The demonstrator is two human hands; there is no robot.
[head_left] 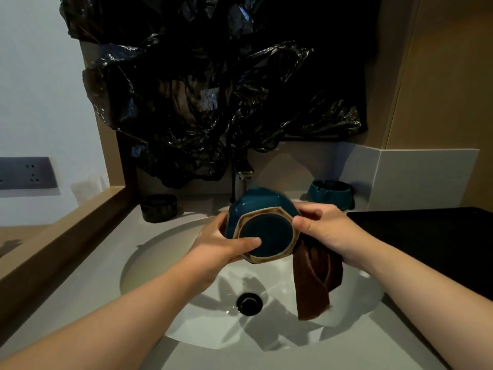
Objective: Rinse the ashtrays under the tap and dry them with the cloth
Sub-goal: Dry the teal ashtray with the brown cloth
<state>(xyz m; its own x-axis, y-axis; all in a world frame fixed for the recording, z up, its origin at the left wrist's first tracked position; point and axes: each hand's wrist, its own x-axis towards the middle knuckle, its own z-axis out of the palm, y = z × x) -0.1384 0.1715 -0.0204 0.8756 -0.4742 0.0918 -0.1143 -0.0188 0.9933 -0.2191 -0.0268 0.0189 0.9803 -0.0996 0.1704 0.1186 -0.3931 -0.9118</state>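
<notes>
While a black ashtray (158, 207) waits on the desk (80, 279) at left, the left hand (221, 245) grips the teal ashtray (262, 222), tilted base-out over the sink (149, 263). The right hand (324, 231) holds the brown cloth (316, 284) against its side. Turning it steadily should dry every face.

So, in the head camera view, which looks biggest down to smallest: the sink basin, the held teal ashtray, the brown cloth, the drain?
1. sink basin
2. held teal ashtray and brown cloth: about alike, and the cloth is partly hidden behind a hand, so unranked
3. drain
</notes>
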